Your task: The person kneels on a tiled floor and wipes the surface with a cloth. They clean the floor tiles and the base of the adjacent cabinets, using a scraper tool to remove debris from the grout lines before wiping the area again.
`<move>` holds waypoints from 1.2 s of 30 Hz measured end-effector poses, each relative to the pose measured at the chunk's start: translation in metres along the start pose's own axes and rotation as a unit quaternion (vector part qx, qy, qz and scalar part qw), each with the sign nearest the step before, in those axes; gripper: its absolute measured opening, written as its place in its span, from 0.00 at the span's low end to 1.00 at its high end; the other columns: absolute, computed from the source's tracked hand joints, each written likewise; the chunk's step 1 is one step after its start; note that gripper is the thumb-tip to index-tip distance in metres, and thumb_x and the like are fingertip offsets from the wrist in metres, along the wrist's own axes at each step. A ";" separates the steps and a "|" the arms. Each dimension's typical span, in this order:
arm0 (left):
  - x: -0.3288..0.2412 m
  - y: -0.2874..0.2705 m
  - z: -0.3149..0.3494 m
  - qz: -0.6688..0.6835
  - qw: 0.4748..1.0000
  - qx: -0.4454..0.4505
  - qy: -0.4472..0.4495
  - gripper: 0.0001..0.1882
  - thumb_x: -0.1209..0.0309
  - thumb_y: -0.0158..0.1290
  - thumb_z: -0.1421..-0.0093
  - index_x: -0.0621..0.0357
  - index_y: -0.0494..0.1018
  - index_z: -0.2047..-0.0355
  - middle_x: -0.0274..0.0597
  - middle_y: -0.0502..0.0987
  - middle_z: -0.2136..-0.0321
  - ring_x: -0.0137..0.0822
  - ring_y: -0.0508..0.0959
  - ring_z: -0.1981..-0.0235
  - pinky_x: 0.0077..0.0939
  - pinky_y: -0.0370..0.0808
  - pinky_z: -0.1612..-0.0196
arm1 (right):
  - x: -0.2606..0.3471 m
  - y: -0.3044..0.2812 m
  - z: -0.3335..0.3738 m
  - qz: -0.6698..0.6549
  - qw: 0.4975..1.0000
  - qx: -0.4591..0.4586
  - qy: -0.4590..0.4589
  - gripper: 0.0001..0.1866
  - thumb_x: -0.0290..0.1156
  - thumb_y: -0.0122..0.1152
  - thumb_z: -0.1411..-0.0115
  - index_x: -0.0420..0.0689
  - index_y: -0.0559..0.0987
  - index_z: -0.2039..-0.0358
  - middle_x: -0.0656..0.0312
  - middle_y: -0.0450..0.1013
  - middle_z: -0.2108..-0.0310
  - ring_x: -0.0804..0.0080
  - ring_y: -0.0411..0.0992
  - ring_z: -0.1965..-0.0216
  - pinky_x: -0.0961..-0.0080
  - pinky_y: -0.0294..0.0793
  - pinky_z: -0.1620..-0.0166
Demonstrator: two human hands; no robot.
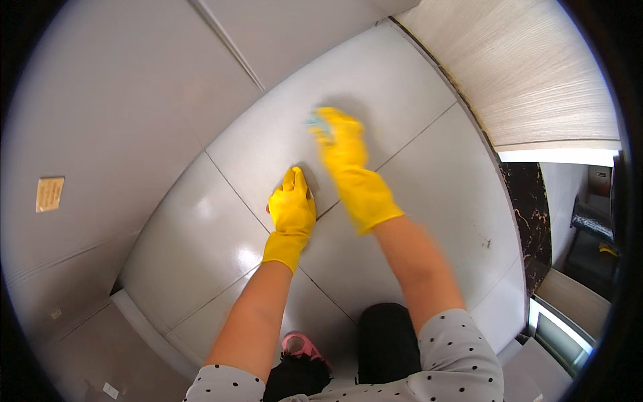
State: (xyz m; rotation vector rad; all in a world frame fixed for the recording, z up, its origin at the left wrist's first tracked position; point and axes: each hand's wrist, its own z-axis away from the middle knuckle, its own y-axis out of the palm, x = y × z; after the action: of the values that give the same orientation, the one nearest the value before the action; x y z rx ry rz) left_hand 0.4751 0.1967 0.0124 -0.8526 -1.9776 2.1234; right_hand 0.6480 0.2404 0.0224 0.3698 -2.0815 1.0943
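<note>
Both my hands wear yellow rubber gloves. My right hand (343, 137) is farther out over the grey floor tiles (429, 194), closed and blurred by motion. A light-blue cloth-like piece (320, 124) shows at its fingers; its exact kind is smeared. Nearer to me and to the left, my left hand (293, 204) is a closed fist low over the tiles. A small reddish edge (268, 208) peeks out on its left side, and a pale edge shows on its right. What it grips is mostly hidden by the glove.
Grey cabinet panels (134, 100) rise along the left, one with a tan label (49, 194). A wood-grain panel (522, 74) stands at the far right, above a dark marbled strip (526, 214). Dark specks (487, 242) mark a right-hand tile. A pink slipper (300, 345) is below me.
</note>
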 end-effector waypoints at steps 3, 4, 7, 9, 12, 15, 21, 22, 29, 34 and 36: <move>-0.006 0.019 0.002 -0.010 0.992 0.127 0.013 0.25 0.63 0.57 0.41 0.53 0.71 0.42 0.48 0.76 0.46 0.51 0.79 0.56 0.44 0.76 0.54 | 0.042 0.081 -0.019 -0.022 0.981 0.173 -0.080 0.17 0.36 0.63 0.42 0.48 0.82 0.52 0.52 0.79 0.54 0.51 0.78 0.56 0.63 0.77 0.49; 0.002 0.026 0.008 0.044 0.994 0.095 -0.010 0.25 0.62 0.57 0.41 0.52 0.72 0.43 0.47 0.77 0.47 0.51 0.78 0.54 0.43 0.75 0.53 | 0.063 0.096 -0.028 0.020 0.961 0.243 -0.132 0.16 0.37 0.61 0.40 0.49 0.82 0.51 0.52 0.79 0.53 0.51 0.78 0.56 0.63 0.77 0.50; 0.016 0.051 0.024 0.165 0.985 0.020 -0.049 0.24 0.58 0.59 0.41 0.51 0.74 0.46 0.44 0.79 0.51 0.49 0.77 0.51 0.41 0.74 0.50 | 0.058 0.155 -0.009 0.177 0.956 0.117 -0.200 0.13 0.37 0.57 0.35 0.51 0.83 0.54 0.59 0.80 0.55 0.56 0.78 0.53 0.62 0.77 0.50; 0.013 0.050 0.018 0.118 0.992 0.032 -0.021 0.23 0.60 0.60 0.41 0.51 0.74 0.46 0.45 0.79 0.53 0.49 0.78 0.52 0.40 0.75 0.52 | 0.051 0.159 -0.016 0.128 0.965 0.190 -0.129 0.14 0.40 0.56 0.35 0.51 0.83 0.54 0.59 0.80 0.55 0.55 0.78 0.54 0.60 0.78 0.51; 0.018 0.041 0.012 0.103 0.994 0.009 0.024 0.22 0.67 0.58 0.46 0.54 0.74 0.50 0.49 0.78 0.54 0.52 0.77 0.66 0.45 0.73 0.64 | 0.060 0.134 -0.052 0.041 0.933 0.356 0.016 0.16 0.43 0.56 0.36 0.51 0.83 0.54 0.55 0.80 0.54 0.52 0.78 0.53 0.58 0.78 0.50; 0.003 0.029 0.000 0.085 0.993 -0.048 0.059 0.24 0.73 0.56 0.50 0.60 0.74 0.50 0.52 0.77 0.53 0.55 0.76 0.72 0.48 0.72 0.71 | 0.055 0.089 -0.092 0.093 0.901 0.420 0.056 0.14 0.41 0.56 0.34 0.53 0.83 0.53 0.59 0.80 0.51 0.55 0.77 0.48 0.58 0.77 0.46; -0.004 0.021 -0.013 0.041 0.990 -0.093 0.102 0.25 0.77 0.55 0.50 0.65 0.73 0.49 0.52 0.77 0.55 0.55 0.76 0.71 0.49 0.73 0.70 | -0.081 0.040 -0.167 0.137 0.954 0.209 0.164 0.17 0.46 0.57 0.35 0.54 0.79 0.49 0.57 0.79 0.51 0.48 0.75 0.50 0.57 0.76 0.48; -0.005 0.021 -0.016 0.044 0.986 -0.112 0.117 0.24 0.76 0.55 0.50 0.65 0.73 0.50 0.52 0.78 0.56 0.55 0.76 0.71 0.50 0.73 0.70 | -0.078 0.027 -0.176 0.065 0.940 0.216 0.257 0.16 0.45 0.58 0.34 0.53 0.79 0.50 0.57 0.79 0.54 0.50 0.76 0.53 0.58 0.77 0.50; -0.024 0.012 -0.032 0.076 0.996 -0.006 0.038 0.09 0.77 0.50 0.49 0.58 0.74 0.66 0.51 0.77 0.70 0.59 0.75 0.68 0.48 0.71 0.68 | -0.008 0.100 -0.075 -0.068 0.973 0.176 -0.135 0.15 0.37 0.61 0.40 0.50 0.81 0.53 0.57 0.79 0.53 0.55 0.76 0.52 0.62 0.76 0.48; -0.029 0.017 -0.036 0.083 0.994 -0.016 0.068 0.14 0.79 0.49 0.51 0.60 0.74 0.63 0.50 0.76 0.70 0.59 0.74 0.69 0.46 0.71 0.68 | -0.040 0.116 -0.085 -0.051 0.914 0.247 -0.319 0.17 0.32 0.63 0.46 0.48 0.82 0.54 0.57 0.78 0.50 0.58 0.76 0.49 0.63 0.75 0.44; -0.026 0.017 -0.032 0.066 0.996 -0.017 0.065 0.15 0.81 0.48 0.51 0.61 0.74 0.61 0.50 0.75 0.70 0.58 0.74 0.70 0.46 0.71 0.69 | -0.062 0.107 -0.102 -0.009 0.929 0.246 -0.278 0.17 0.32 0.63 0.45 0.48 0.81 0.54 0.57 0.78 0.50 0.58 0.76 0.49 0.63 0.75 0.44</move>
State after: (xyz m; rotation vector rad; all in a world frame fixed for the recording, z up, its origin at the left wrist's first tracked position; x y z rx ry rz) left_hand 0.5165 0.2104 0.0045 -1.1266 -1.9476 2.0482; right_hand 0.6800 0.3802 -0.0488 1.0454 -2.2360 1.6458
